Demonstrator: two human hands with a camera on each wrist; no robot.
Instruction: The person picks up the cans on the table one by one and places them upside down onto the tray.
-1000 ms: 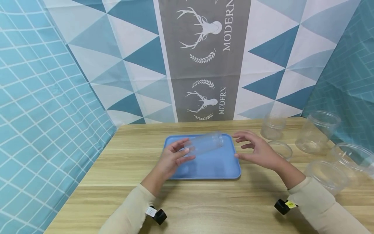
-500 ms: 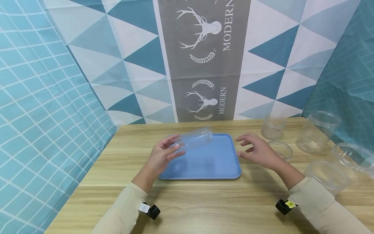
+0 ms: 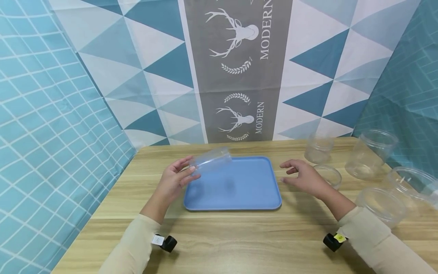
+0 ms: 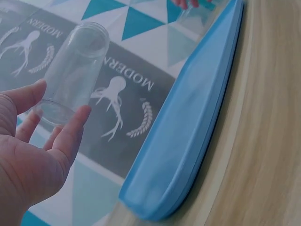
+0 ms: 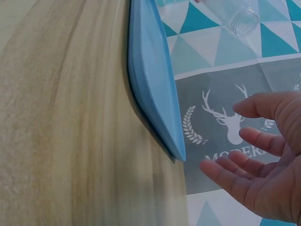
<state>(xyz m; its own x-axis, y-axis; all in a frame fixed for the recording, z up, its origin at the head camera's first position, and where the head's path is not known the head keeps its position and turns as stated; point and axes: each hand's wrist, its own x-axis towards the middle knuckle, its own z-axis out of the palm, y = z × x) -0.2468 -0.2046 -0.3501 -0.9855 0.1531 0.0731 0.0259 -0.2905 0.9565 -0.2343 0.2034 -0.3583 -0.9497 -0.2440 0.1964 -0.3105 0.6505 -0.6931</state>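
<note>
A clear plastic jar (image 3: 213, 160) is tilted in the air above the left part of a blue tray (image 3: 253, 186). My left hand (image 3: 174, 177) grips it by its lower end, with thumb and fingers round the base, as the left wrist view shows with the jar (image 4: 77, 66). Right of the tray, my right hand (image 3: 302, 177) hovers with loosely bent fingers and holds nothing. In the right wrist view that hand (image 5: 263, 165) has a gap between thumb and fingers.
Several clear containers stand on the right of the wooden table (image 3: 219, 239): a small jar (image 3: 319, 149), a tall jar (image 3: 371, 154), a wide low one (image 3: 381, 207) and another at the edge (image 3: 415, 186). A clear ring-like piece (image 3: 329, 176) lies behind my right wrist. A patterned cloth hangs behind.
My left hand has carried the jar leftward across the tray, away from the right hand. The right hand has shifted slightly right and down.
</note>
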